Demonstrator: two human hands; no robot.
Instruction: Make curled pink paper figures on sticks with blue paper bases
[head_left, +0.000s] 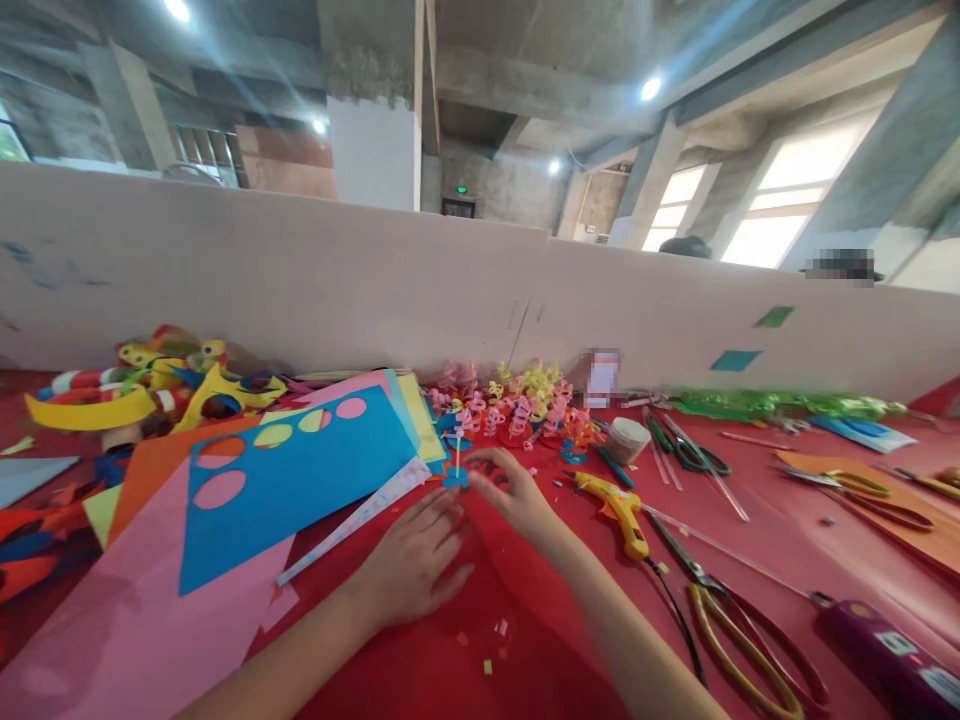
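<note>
My left hand (412, 555) lies flat on the red tabletop (525, 640), fingers stretched out toward a small blue paper piece (455, 478) with a thin stick standing in it. My right hand (510, 490) hovers just right of that piece, fingers curled and slightly apart, holding nothing that I can see. Behind both hands sits a cluster of small curled paper figures (517, 405) in pink, yellow and orange.
Blue sheet with round cut-outs (300, 470), pink and orange sheets lie at left, with a ruler (360, 515). A yellow glue gun (619, 505), yellow-handled scissors (739, 620), a tape roll (626, 438), more scissors (694, 450) and a purple tool (892, 650) lie right. A white partition wall (375, 280) bounds the table.
</note>
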